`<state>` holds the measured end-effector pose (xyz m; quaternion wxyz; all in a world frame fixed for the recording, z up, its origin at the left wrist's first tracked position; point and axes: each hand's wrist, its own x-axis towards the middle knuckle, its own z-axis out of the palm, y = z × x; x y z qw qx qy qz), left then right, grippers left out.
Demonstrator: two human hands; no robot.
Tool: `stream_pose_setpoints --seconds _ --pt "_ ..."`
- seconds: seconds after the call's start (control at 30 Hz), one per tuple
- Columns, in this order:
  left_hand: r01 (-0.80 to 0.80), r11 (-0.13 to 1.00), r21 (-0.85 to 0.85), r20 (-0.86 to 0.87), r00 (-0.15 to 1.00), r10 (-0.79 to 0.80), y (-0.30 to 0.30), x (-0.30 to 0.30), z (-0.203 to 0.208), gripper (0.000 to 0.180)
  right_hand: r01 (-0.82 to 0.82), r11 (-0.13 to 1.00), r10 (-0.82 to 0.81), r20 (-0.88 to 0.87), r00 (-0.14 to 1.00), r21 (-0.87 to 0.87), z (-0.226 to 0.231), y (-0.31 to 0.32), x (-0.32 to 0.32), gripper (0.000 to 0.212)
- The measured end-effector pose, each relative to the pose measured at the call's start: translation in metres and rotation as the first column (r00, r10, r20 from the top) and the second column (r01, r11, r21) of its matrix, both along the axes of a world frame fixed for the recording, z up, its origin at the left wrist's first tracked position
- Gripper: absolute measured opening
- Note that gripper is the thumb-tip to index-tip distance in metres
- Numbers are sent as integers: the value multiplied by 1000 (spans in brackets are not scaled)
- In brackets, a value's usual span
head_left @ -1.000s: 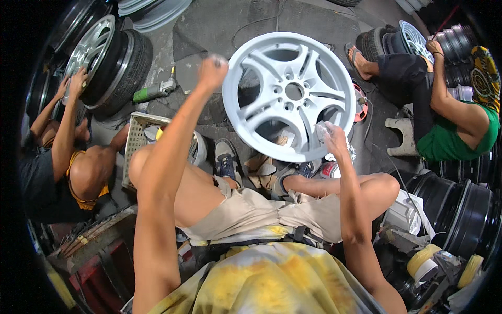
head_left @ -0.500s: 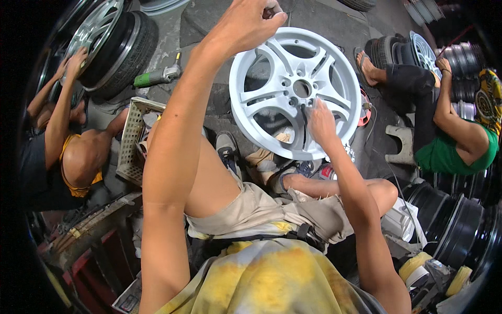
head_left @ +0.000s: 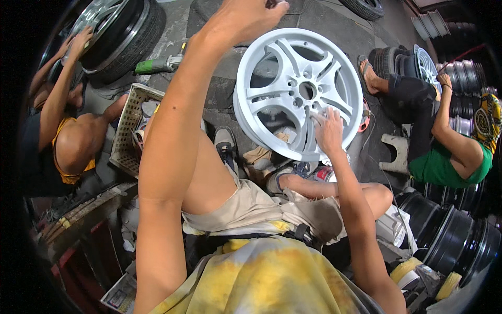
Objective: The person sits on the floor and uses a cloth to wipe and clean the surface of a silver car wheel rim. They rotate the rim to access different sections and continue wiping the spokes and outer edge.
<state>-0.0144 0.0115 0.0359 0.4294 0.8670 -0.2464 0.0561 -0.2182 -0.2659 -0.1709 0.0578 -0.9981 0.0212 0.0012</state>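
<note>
A pale grey alloy wheel rim (head_left: 254, 99) with split spokes lies face up, tilted, in front of my lower legs. My right hand (head_left: 329, 133) is on its lower right spoke, just below the hub. The fingers are bent and pressed down over a small pale-grey piece (head_left: 316, 118), too indistinct to name. My left hand (head_left: 251, 18) is raised beyond the rim's far left edge, at the top of the view. Its thumb and fingers are curled together, partly cut off, and whatever they hold is hidden.
A green angle grinder (head_left: 157, 65) lies on the floor at the left, near a cream plastic basket (head_left: 121, 133). Co-workers sit on both sides, the left one with hands on another wheel (head_left: 112, 21). Dark rims (head_left: 444, 235) stand at the right, near a loose cable.
My right hand shifts slightly right and down on the spoke, its fingers now clearer. The left hand is higher and more cut off. The whole view has shifted a little.
</note>
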Motion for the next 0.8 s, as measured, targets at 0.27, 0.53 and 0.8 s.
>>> stream_pose_setpoints --seconds 0.27,0.53,0.8 --pt "17 1000 -1 26 1000 -17 3 1 -1 27 -28 914 -27 128 991 405 -3 -11 35 28" --pt "51 999 4 100 994 -51 2 8 -9 28 -221 975 222 -45 974 21 -10 -14 15 25" --pt "8 1000 26 107 994 -10 16 6 -7 28 -240 949 236 44 971 202 49 -23 33 26"
